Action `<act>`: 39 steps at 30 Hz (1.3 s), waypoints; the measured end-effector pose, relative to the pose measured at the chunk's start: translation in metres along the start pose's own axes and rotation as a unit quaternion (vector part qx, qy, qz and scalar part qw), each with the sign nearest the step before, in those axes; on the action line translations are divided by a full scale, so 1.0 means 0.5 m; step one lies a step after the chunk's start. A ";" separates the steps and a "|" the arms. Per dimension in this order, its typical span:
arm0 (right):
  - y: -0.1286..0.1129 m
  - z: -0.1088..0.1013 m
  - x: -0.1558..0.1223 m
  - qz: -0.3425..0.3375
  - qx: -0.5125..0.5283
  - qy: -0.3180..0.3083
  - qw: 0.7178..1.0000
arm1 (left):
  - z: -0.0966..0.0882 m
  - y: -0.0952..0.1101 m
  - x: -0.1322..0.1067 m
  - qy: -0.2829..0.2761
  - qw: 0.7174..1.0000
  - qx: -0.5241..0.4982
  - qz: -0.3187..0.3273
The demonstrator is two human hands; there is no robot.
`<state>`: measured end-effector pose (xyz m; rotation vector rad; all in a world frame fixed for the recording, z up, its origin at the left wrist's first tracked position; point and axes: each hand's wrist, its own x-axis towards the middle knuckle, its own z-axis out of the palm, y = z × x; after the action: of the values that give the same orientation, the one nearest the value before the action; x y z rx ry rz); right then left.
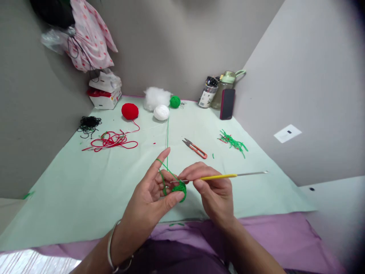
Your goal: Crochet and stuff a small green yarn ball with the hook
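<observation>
Head view looks down on both hands working close together above the near edge of the tabletop. The left hand pinches a small green crochet piece between thumb and middle fingers, with the index finger raised and a green strand looped over it. The right hand pinches a crochet hook by its yellow grip between thumb and fingertips. The hook's working end reaches left into the crochet piece, and its bare metal tail points right. A metal bracelet sits on the left wrist.

From the raised finger the strand runs straight away across the pale green cloth to a green yarn ball at the far edge. Just beyond the hands lie orange-handled thread snips, and to their right a scatter of green yarn scraps. To the left a loose tangle of red yarn trails from a red yarn ball, with a black yarn tangle further left.

A white yarn ball rests just in front of a puff of white stuffing, beside the green ball. In the far right corner stand a jar of pens, a pale green jug and a dark red phone propped upright. A white box sits at the far left under a hanging pink garment. Purple cloth covers the near edge.
</observation>
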<state>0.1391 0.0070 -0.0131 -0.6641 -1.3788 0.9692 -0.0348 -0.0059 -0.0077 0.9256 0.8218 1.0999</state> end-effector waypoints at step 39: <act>-0.025 -0.019 -0.004 -0.030 -0.018 -0.062 0.997 | -0.002 0.004 -0.002 0.044 0.996 0.074 0.039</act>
<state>0.1509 0.0008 -0.0046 -0.5940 -1.5208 0.9534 -0.0368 -0.0065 -0.0064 1.0460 0.9556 1.1655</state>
